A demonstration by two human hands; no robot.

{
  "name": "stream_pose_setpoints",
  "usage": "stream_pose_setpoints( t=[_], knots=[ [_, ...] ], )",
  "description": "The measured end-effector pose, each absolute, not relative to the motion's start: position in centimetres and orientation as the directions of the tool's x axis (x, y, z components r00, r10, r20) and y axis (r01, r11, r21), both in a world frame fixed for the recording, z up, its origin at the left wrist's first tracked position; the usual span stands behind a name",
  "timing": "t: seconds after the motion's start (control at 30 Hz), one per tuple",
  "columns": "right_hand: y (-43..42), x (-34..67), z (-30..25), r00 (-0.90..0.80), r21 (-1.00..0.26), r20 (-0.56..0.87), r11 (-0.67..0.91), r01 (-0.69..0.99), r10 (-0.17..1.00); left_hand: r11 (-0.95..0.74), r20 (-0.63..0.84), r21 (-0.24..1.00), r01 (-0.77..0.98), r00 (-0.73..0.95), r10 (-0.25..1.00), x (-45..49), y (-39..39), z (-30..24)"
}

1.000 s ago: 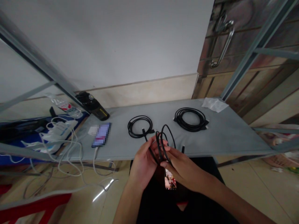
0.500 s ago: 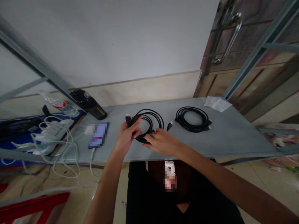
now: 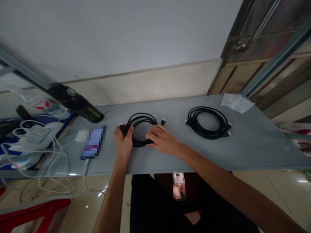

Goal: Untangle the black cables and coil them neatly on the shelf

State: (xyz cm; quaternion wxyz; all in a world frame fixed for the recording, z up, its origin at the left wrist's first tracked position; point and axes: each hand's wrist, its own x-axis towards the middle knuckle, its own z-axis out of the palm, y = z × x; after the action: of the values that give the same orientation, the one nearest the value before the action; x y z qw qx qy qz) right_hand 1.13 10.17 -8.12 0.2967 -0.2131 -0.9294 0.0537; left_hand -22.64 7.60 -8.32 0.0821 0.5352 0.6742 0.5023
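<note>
Both hands rest on the grey table (image 3: 255, 142), on one black coiled cable (image 3: 141, 129) lying flat near the middle of the tabletop. The left hand (image 3: 123, 144) is closed on the coil's left edge, thumb and fingers pinching the strands together beside a dark plug end at that side. The right hand (image 3: 164, 142) lies palm down, fingers spread loosely and flat, pressing the coil's right and near edge against the surface; it grips nothing. A small connector (image 3: 163, 122) of this cable sticks out just beyond the right fingertips, on the far side.

A second coil (image 3: 208, 122), larger and also black, lies flat to the right, well apart from the hands and untouched. Beyond it, at the far right corner, sits a crumpled white sheet (image 3: 236, 102).

To the left of the held coil a phone (image 3: 93, 142) lies face up with its screen lit, a white card (image 3: 81, 136) just beside it. A black handheld device (image 3: 75, 102) rests at the far left corner, against a metal frame bar. Further left, white cables (image 3: 36, 142) and chargers are tangled over a blue surface, some strands hanging off the edge toward the floor.
</note>
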Motion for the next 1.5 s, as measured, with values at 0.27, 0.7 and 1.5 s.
stream_pose_setpoints(
  t=[0.27,0.7,1.5],
  knots=[
    [11.5,1.3,-8.8,-0.61,-0.52,0.548,0.804,0.288,0.573,-0.099,0.659,0.601,0.793,-0.42,0.624,-22.1,6.8,-7.1],
    [11.8,1.6,-8.4,-0.526,-0.689,0.498,0.683,0.243,0.689,-0.489,0.521,0.213,0.846,0.325,0.789,-18.7,5.7,-6.2],
    [10.3,16.9,-5.4,-0.317,-0.275,0.569,0.539,0.796,0.758,-0.392,0.587,0.178,0.903,0.222,0.778,-19.4,5.9,-7.2]
  ],
)
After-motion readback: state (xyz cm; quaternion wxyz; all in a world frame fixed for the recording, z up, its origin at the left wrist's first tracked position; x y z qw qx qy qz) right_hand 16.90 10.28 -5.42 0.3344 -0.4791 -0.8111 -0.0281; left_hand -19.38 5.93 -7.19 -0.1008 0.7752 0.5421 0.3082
